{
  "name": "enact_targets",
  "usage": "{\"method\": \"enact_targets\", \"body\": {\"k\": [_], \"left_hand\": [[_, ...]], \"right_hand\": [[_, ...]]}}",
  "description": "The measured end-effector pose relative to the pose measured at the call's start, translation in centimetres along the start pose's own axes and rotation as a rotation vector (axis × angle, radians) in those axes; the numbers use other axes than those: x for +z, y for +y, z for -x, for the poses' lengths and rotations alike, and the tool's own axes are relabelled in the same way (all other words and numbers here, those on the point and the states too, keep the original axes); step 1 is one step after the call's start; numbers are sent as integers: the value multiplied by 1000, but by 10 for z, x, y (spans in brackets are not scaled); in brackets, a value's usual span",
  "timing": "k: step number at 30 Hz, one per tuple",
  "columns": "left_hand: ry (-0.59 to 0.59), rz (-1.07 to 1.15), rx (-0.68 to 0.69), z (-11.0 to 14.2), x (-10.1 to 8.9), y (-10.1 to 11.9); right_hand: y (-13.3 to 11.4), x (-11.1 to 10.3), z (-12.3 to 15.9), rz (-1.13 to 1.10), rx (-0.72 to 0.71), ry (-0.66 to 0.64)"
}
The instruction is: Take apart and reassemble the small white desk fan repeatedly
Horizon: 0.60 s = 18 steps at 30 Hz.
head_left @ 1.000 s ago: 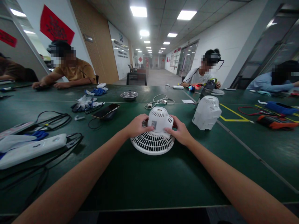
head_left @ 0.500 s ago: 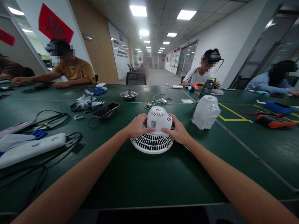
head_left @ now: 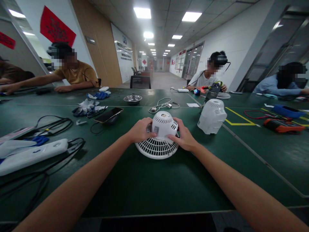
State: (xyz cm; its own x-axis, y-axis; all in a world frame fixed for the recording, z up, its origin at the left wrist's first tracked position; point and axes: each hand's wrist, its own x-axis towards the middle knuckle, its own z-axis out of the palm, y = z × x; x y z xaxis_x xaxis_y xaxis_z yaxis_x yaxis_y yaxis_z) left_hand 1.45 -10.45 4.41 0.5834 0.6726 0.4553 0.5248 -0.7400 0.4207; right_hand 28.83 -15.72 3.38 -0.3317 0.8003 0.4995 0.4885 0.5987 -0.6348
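Note:
A white fan head (head_left: 164, 126) rests grille-down on the green table in front of me, its rounded motor housing on top. From the left, my left hand (head_left: 143, 130) grips the housing, thumb across its front beside a small printed label. My right hand (head_left: 182, 134) grips the opposite side, with its thumb on the front near the vent slots. The fingers behind the housing are partly hidden. Below both hands spreads the round slatted grille (head_left: 158, 149). To the right stands a separate white plastic housing (head_left: 212, 116).
Behind the fan are a coiled cable (head_left: 164, 104) and a metal bowl (head_left: 132, 99). At left lie a phone (head_left: 109, 115), gloves (head_left: 87, 107) and a power strip (head_left: 36, 156) with black cords. An orange multimeter (head_left: 283, 125) lies at right. Several people sit around the table.
The fan's housing has turned slightly between my hands, its label shifting left. At the far left, a person's arm has reached further left.

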Motion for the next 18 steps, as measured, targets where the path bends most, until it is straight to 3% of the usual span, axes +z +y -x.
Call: {"method": "enact_targets", "body": {"k": [4,9,18], "left_hand": [[59,76,-22,1,3,-3],[24,256,73,6,12,0],[108,116,141,2,12,12]], "right_hand": [[-2,-3,2,31,-31,-27],[-6,0,2,30,-52,-102],[-9,2,1,73,-101,-115]]}}
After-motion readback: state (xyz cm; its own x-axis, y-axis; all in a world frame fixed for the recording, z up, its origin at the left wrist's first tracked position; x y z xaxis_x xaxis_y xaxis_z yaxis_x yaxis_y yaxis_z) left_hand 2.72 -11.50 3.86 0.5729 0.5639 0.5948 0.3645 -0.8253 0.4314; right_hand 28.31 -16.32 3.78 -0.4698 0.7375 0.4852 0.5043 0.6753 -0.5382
